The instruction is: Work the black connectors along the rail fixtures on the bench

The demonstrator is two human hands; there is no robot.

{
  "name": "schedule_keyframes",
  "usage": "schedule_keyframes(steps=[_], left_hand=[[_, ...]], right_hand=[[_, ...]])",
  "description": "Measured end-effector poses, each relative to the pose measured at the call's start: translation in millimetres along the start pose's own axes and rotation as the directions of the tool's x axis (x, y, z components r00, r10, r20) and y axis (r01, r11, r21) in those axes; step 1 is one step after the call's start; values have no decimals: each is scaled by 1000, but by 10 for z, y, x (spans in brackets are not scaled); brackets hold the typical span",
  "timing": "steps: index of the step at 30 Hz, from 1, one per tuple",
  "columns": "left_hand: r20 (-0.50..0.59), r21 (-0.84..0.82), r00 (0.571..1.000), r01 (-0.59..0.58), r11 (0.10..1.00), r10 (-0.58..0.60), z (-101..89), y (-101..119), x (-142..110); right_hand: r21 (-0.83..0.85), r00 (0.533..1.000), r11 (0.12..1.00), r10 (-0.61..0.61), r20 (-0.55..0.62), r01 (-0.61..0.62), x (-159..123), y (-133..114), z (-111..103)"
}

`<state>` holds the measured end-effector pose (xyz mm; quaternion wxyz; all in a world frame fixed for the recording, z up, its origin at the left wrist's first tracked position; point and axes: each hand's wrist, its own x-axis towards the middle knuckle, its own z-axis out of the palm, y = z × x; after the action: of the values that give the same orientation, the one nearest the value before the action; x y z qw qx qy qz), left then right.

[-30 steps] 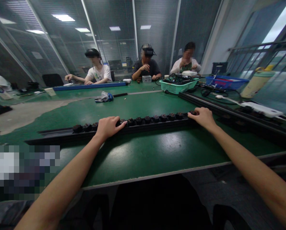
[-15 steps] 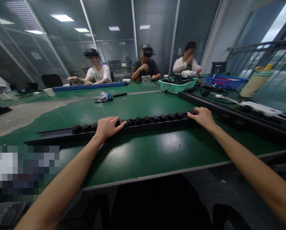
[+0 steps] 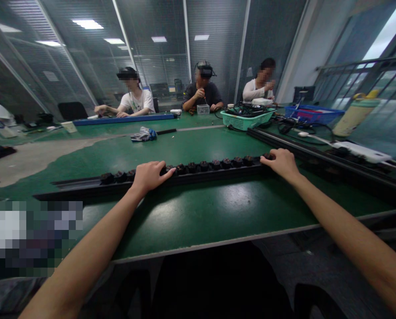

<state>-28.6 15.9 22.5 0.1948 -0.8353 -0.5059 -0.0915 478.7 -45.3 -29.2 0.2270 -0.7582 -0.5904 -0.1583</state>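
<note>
A long black rail (image 3: 198, 178) lies across the green table in front of me, with a row of small, black, knob-like parts (image 3: 215, 164) seated along it. My left hand (image 3: 150, 176) is closed over the rail left of its middle, thumb along the near side; its other fingers are partly hidden behind the row. At the right end of the row, my right hand (image 3: 281, 162) pinches a dark knob-like part (image 3: 269, 156), most of which the fingers cover. Several more such parts show to the left of my left hand.
Another long black rail (image 3: 320, 158) runs along the right side. Behind it are a green basket (image 3: 246, 119) of cables, a blue bin (image 3: 312, 114), a bottle (image 3: 356, 116) and a white power strip (image 3: 364, 151). Gloves (image 3: 144, 134) lie farther back. Co-workers sit across the table.
Both of my hands keep their places on the rail and parts. Across the table, the co-worker on the right has turned and shifted a raised hand.
</note>
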Motion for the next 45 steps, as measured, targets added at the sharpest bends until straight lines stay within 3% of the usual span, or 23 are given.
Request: schedule_keyframes(steps=[8,45], left_hand=[[8,7,1000,10,1000,-10,6,-3,2],[2,-8,1000,5,1000,-5,-1,4,-2]], right_hand=[[11,999,999,46,22,-47,28,20,-14],[-74,996,996,51,68,-46,49,106,-59]])
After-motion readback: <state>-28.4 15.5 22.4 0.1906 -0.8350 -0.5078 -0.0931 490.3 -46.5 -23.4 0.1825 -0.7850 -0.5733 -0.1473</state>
